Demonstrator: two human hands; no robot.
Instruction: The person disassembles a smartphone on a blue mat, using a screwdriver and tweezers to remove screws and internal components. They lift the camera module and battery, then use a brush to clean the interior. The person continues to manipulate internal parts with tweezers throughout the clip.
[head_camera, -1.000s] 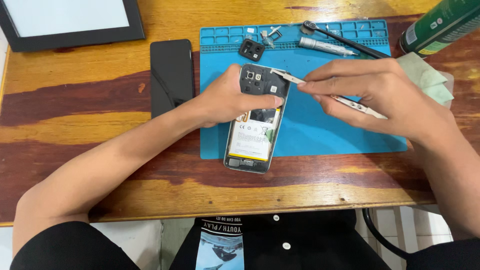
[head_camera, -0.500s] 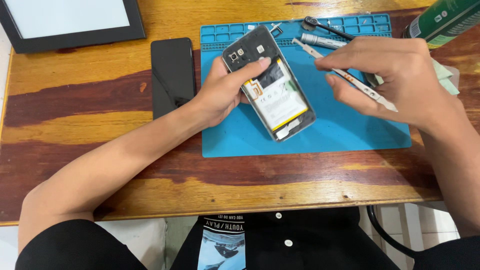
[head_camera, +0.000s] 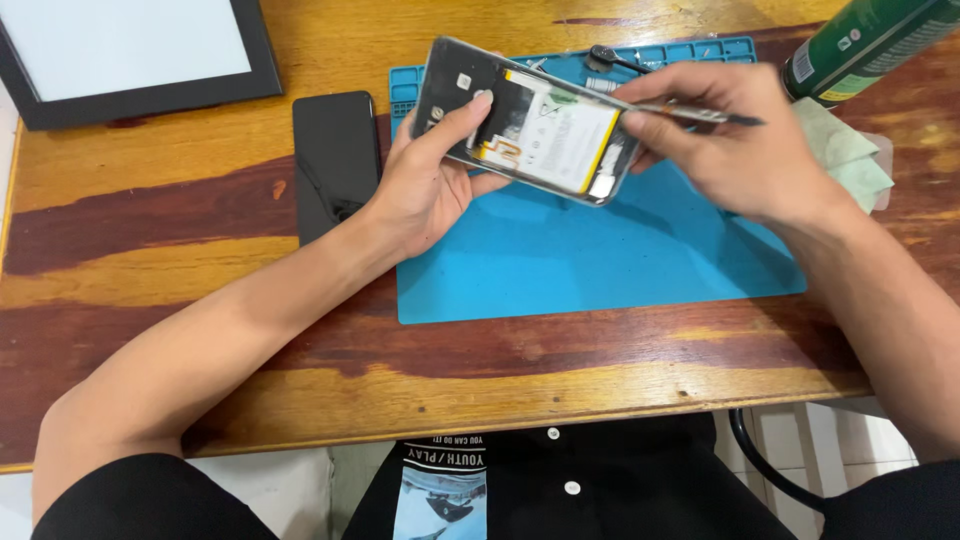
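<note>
Blue matting (head_camera: 600, 270) covers the wooden surface (head_camera: 200, 230) under your hands, and the opened phone (head_camera: 530, 125) is lifted clear above it. Your left hand (head_camera: 430, 190) grips the phone from below and at its camera end, thumb pressed on the exposed back. The phone's long axis runs from upper left down to lower right, so its lower end points straight at your right hand (head_camera: 730, 150). That hand's fingers are closed on a thin metal tool (head_camera: 690, 113), lying almost level across the phone's far edge. A black panel (head_camera: 335, 165) lies just left of the mat.
</note>
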